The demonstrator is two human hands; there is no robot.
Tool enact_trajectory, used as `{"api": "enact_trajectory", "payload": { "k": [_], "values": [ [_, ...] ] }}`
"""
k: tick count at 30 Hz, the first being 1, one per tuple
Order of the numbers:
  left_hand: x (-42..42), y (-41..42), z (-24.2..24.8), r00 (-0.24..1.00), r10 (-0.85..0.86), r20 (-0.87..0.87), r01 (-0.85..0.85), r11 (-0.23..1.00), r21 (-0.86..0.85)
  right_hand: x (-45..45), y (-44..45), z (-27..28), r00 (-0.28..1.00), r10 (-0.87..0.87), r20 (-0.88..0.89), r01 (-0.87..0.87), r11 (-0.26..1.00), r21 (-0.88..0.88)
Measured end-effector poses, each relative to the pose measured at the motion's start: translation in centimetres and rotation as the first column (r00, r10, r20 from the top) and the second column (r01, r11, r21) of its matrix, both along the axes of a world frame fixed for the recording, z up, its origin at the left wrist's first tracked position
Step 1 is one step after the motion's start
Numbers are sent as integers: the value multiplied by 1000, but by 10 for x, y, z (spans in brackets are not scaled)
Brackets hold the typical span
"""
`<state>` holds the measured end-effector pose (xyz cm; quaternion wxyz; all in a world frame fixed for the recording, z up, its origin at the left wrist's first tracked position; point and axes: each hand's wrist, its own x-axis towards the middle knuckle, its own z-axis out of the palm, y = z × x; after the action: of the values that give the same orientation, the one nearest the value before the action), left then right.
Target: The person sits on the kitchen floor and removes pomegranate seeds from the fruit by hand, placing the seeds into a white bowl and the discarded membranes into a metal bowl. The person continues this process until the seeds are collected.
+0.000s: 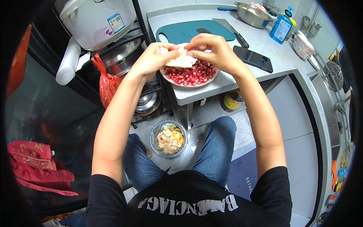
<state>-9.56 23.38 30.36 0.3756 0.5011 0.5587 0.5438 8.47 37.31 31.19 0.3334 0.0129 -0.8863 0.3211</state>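
Note:
Both hands meet over a white plate point(190, 86) heaped with red pomegranate seeds point(192, 74). My left hand point(158, 58) grips a pale piece of pomegranate rind point(181, 61) from the left side. The fingers of my right hand point(211, 49) pinch at the same piece's upper right edge. Any seeds on the rind's far side are hidden by my fingers. The plate sits at the near corner of a speckled countertop point(192, 96).
Behind the plate lie a green cutting board point(181, 28) and a knife with a black handle point(241, 39). A smartphone point(252, 58) rests to the right. Farther back stand a metal bowl point(252, 15) and a blue pump bottle point(281, 28). A waste bin point(168, 153) with scraps stands between my legs.

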Motion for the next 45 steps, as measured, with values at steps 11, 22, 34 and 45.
{"api": "enact_trajectory", "payload": {
  "k": [11,22,34,45],
  "values": [
    [-3,2,0,985,78,-154,-84,996,-29,-8,2,-8,998,-58,-30,62,985,161],
    [8,1,-9,963,114,243,-136,988,73,-8,-13,-8,992,-27,122,76,904,-420],
    [42,-144,-79,289,-153,945,-129,972,197,48,-151,-47,997,-22,80,68,770,-634],
    [66,-212,-358,-148,648,747,-346,674,-653,27,-225,-365,870,-129,475,466,530,-709]
  ]
}}
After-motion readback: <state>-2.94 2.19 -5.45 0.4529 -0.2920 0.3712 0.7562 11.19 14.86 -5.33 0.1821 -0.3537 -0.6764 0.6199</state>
